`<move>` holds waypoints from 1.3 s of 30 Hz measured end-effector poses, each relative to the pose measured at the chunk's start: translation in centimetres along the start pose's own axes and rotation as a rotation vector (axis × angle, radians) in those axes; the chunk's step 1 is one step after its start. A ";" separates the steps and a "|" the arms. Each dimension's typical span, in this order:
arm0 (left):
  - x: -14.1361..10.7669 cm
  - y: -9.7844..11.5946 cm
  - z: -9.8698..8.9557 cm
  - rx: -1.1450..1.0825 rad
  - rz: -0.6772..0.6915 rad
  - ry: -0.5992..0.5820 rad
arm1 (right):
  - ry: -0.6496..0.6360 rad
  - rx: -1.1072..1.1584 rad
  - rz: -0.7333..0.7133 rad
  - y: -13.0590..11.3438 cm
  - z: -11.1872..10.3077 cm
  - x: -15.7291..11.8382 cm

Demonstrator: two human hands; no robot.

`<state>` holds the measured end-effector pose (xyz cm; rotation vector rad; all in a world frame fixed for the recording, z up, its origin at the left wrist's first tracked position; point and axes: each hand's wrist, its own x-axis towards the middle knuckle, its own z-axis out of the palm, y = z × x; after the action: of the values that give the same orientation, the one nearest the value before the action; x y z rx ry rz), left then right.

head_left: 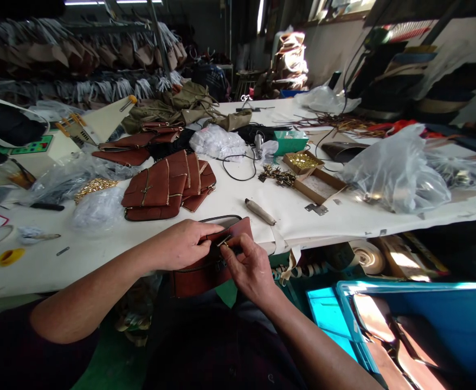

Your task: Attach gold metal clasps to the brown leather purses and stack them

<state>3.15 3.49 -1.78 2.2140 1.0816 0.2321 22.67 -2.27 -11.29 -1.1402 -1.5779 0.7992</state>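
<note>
A reddish-brown leather piece (199,279) with a zipper lies at the table's front edge, partly hanging over it. My left hand (185,244) is on its upper left part, index finger stretched along the top and thumb below, apart from each other. My right hand (250,262) pinches a small metal bar (224,240) between thumb and index finger, over the leather. A grey-brown handled tool (260,211) lies just beyond my right hand. Several similar brown leather pieces (156,187) are stacked behind my left hand.
The white table (205,195) carries gold chain (95,188), plastic bags (400,168), a green box (290,142), and cardboard trays (319,187) near metal parts. A yellow tape roll (11,257) is at left. Below right, a blue crate (457,287) holds brown pieces.
</note>
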 end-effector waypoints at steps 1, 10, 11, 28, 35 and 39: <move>-0.1 0.2 0.2 0.001 0.000 0.012 | 0.015 -0.018 -0.002 -0.1 0.0 -0.1; -0.4 1.3 0.7 -0.068 0.017 -0.036 | -0.061 -0.004 -0.028 -0.8 -1.4 -0.2; -0.4 1.3 0.6 -0.089 0.009 -0.054 | -0.066 0.008 -0.022 -0.9 -1.6 -0.2; -0.6 0.0 -0.1 -0.443 -0.211 -0.117 | -0.090 0.260 0.102 -0.4 -1.2 0.4; -0.5 0.0 0.4 -0.332 -0.155 -0.105 | 0.027 0.121 0.035 -0.3 -0.3 -0.3; -0.6 0.4 0.5 -0.325 -0.156 -0.106 | 0.090 0.086 0.058 0.0 0.2 -0.6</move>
<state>3.19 2.64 -1.82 1.8248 1.0695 0.2035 22.53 -2.86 -11.51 -1.1479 -1.4289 0.8342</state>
